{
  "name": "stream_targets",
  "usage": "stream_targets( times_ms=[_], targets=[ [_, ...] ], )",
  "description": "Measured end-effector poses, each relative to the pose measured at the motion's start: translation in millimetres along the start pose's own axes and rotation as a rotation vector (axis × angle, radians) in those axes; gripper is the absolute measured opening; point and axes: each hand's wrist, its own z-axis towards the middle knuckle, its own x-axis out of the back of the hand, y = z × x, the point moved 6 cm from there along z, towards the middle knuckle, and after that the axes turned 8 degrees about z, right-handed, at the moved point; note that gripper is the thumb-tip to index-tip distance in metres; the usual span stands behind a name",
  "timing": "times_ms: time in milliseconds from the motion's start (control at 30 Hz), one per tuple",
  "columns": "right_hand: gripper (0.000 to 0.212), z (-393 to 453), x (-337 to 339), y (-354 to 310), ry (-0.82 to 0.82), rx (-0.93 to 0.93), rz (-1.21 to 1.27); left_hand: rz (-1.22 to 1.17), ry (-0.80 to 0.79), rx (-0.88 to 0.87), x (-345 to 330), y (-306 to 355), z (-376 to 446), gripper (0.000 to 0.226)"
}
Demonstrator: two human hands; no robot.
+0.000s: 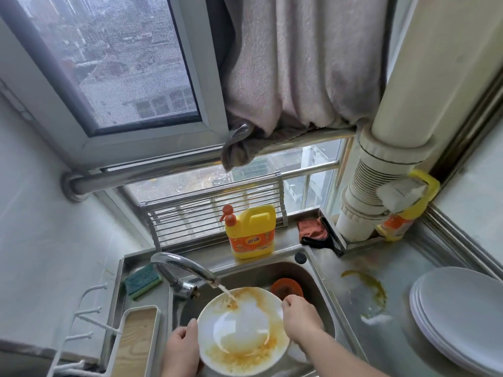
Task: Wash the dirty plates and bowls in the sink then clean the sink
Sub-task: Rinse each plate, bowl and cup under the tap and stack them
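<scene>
Rinsing in progress: round white plate smeared with orange sauce point(242, 330) held over the stainless steel sink point(313, 281), tilted, far rim up under the chrome tap point(185, 270). Water lands on the upper rim. Left hand point(181, 349) grips the near-left edge, thumb curled over the rim; right hand point(299, 318) pinches the right rim. Green-and-yellow sponge point(143, 281) lies left of the tap, nearer the left hand. Judgement: scrubbing comes next; the left hand would reach it.

Left hand point(181, 349), right hand point(299, 318) bare; forearms unsleeved.
</scene>
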Motion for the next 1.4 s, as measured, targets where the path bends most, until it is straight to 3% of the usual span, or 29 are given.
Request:
stream_targets(
  times_ms=[267,600,900,1200,1400],
  targets=[
    [0.029,-3,33,-29,0.039,0.045,0.023,-0.055,-0.204,0.198,-31,-13,-6,0.033],
    [0.025,-16,57,-58,0.087,0.185,-0.01,-0.167,-0.273,0.363,-64,-35,-6,0.028],
    [0.024,-23,73,-54,0.119,0.184,-0.029,-0.147,-0.34,0.337,-85,-31,-16,0.027],
    [0.02,-20,83,-41,0.182,0.117,0.121,-0.142,-0.399,0.291,-101,-26,-10,0.022],
    [0.022,-18,72,-30,0.174,0.089,0.063,-0.143,-0.403,0.305,-96,-39,-13,0.022]
  ],
)
